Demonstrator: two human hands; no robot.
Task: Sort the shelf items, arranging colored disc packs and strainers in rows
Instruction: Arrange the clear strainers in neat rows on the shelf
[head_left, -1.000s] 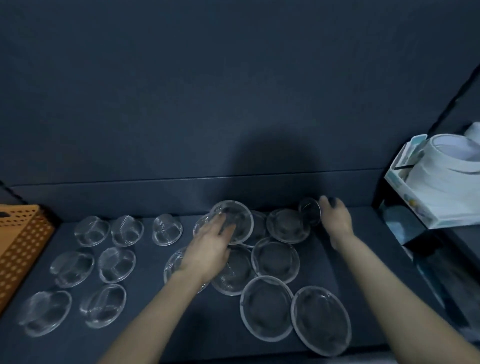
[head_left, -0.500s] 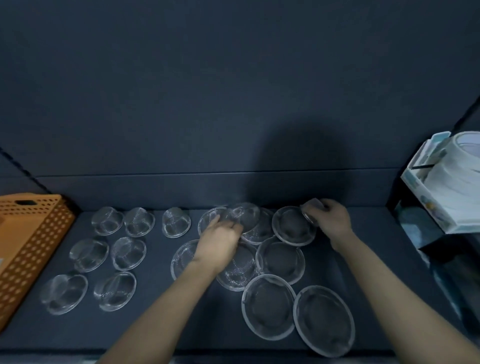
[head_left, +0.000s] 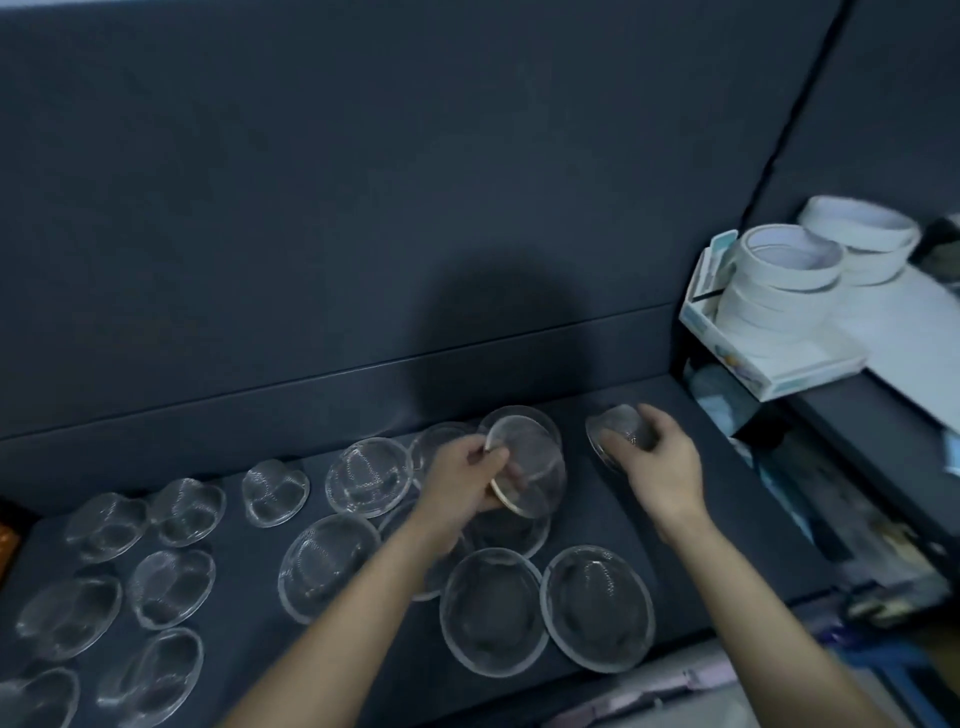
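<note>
Many clear-wrapped mesh strainers lie on a dark shelf (head_left: 727, 519). My left hand (head_left: 462, 483) grips a large strainer (head_left: 530, 467) by its rim, tilted up off the shelf at the back middle. My right hand (head_left: 660, 467) is closed over a small strainer (head_left: 615, 434) further right, near the back wall. Small strainers (head_left: 182, 587) lie in rows at the left. Large strainers (head_left: 493, 613) lie in a loose group in front of my hands, some overlapping.
Stacked white tape rolls (head_left: 779, 280) sit in a white box (head_left: 774, 374) on a neighbouring shelf to the right. An orange basket corner (head_left: 8, 545) shows at the far left edge. The dark back wall rises just behind the strainers.
My left hand has lifted a large strainer and tilted it up. My right hand has carried its small strainer to the right. The camera has swung right, so the orange basket is nearly out of view.
</note>
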